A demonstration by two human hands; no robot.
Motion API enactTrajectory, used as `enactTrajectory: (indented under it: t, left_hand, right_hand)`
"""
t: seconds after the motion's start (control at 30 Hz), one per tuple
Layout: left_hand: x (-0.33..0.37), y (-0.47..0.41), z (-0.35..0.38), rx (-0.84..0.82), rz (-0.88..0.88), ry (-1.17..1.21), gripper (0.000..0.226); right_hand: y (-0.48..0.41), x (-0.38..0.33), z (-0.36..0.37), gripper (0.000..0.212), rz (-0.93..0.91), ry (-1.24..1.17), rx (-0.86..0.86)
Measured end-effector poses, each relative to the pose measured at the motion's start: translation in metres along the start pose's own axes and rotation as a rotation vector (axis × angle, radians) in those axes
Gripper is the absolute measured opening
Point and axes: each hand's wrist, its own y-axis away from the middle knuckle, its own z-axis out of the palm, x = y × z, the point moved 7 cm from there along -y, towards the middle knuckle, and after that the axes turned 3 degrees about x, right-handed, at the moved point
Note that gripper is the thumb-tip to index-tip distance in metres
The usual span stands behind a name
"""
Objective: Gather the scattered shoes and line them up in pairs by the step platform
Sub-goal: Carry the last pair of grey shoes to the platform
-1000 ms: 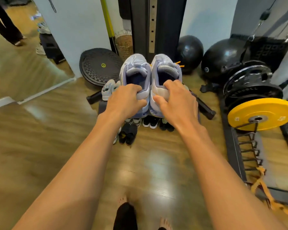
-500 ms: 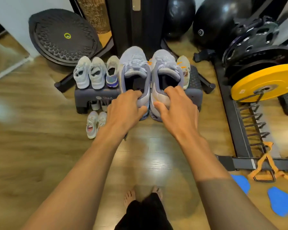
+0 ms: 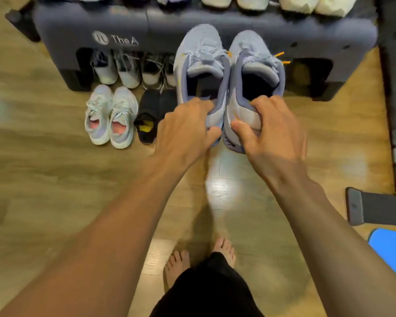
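So the left hand (image 3: 188,129) has fingers hooked inside the heel collar of one lavender sneaker (image 3: 201,53), thumb outside, and the right hand (image 3: 272,131) pinches the other sneaker (image 3: 254,56) likewise. Toes point at the front edge of the step platform (image 3: 169,30), beside the black pair (image 3: 149,110). Looks like the set-down step: lower flat, heels level, let go. Soft knit uppers, padded collars, matte step.

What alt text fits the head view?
The left hand and right hand hold a lavender pair by the heels, one shoe each, before a step platform. A white pair and a black pair sit on the floor beside them.
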Motion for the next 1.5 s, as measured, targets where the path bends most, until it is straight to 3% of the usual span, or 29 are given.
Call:
enactTrajectory:
  t: [0.3,0.5,1.0,1.5]
  left_hand:
    - [-0.103,0.005,0.176,-0.108,-0.046,-0.014,0.023]
    - [-0.141,-0.01,0.239,-0.151,-0.042,-0.02,0.024]
    - [-0.188,-0.039,0.292,-0.168,-0.078,-0.088,0.018]
    - [-0.197,-0.032,0.311,-0.297,-0.093,-0.154,0.016]
  right_hand:
    - [0.027,0.091,0.171,0.029,0.044,0.045,-0.046]
    - [0.019,0.126,0.239,0.03,0.056,0.072,-0.047]
    - [-0.009,0.163,0.319,0.023,0.096,0.107,-0.069]
    - [-0.001,0.179,0.363,0.025,0.252,0.177,-0.355]
